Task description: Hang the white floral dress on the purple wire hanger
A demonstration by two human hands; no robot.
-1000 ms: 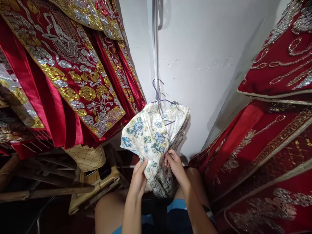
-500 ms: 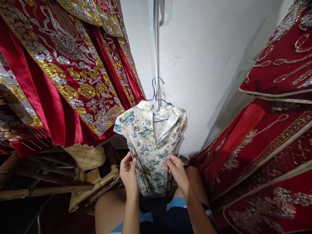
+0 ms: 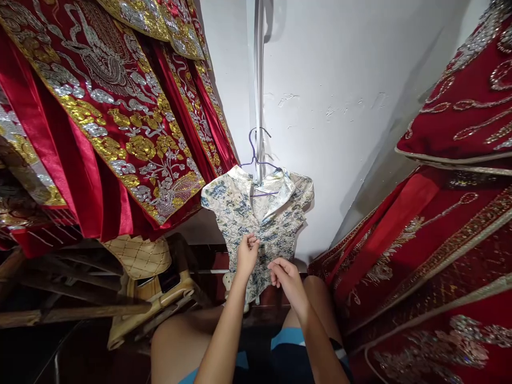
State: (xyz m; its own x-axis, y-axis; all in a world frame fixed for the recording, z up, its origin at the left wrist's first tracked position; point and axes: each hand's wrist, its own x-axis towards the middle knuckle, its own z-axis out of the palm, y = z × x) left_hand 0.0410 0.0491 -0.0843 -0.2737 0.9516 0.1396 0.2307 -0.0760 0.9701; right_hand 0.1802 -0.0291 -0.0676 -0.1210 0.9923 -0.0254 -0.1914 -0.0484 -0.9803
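Observation:
A short-sleeved blouse with a stand collar and blue-green flowers on cream hangs from a purple wire hanger. Its neck is open at the front, and the lower front is partly behind my hands. My left hand is at the middle of the front, just under the neck opening, its fingers pinched on the cloth there. Lower and to the right, my right hand has curled fingers, thumb and forefinger together, in front of the lower blouse. Whether cloth is between them is hidden.
The hanger hooks at a white upright pole against the white wall. Red embroidered costumes hang at the left and right. At lower left stands a bamboo chair with a quilted tan item. My knees are below.
My left hand has left the blouse's left side and moved right and up to its middle front. The blouse has swung back toward the wall, its lower part no longer drawn toward me.

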